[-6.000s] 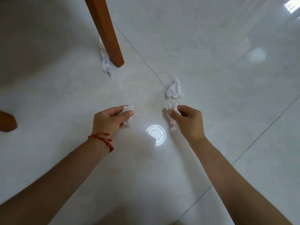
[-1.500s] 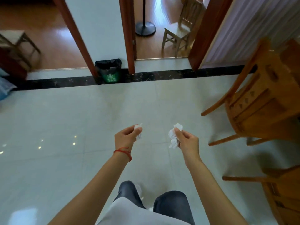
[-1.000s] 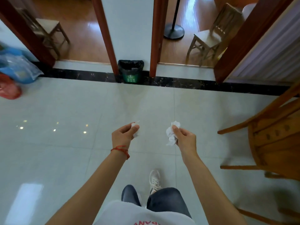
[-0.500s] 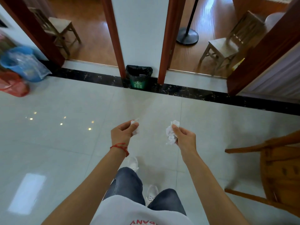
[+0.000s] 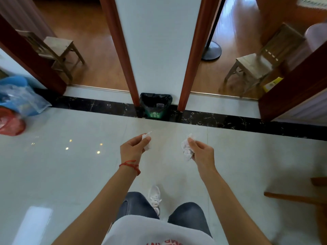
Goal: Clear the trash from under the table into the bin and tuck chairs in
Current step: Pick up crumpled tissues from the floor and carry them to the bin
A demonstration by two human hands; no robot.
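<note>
Far left on the floor (image 5: 53,174): blue bag (image 5: 19,96) and red bag (image 5: 10,123), touching, against the wall. Small wooden chair (image 5: 56,48) in the left doorway behind them. Left hand (image 5: 131,148), red string on the wrist, fingers curled, pinches a small tissue wad (image 5: 146,140) between thumb and forefinger, held in the air above the tiles. Straight ahead, bin (image 5: 155,106) with black liner, open top, stands against the white wall section between two door frames, on the dark marble strip. Bin is well apart from both hands. Right hand (image 5: 201,152) grips a bigger crumpled tissue (image 5: 186,149), fingers curled round it, also held in the air. Second small chair (image 5: 260,59) in the right doorway, lamp base (image 5: 211,51) beside it. Chair leg (image 5: 297,198) at the right edge.
</note>
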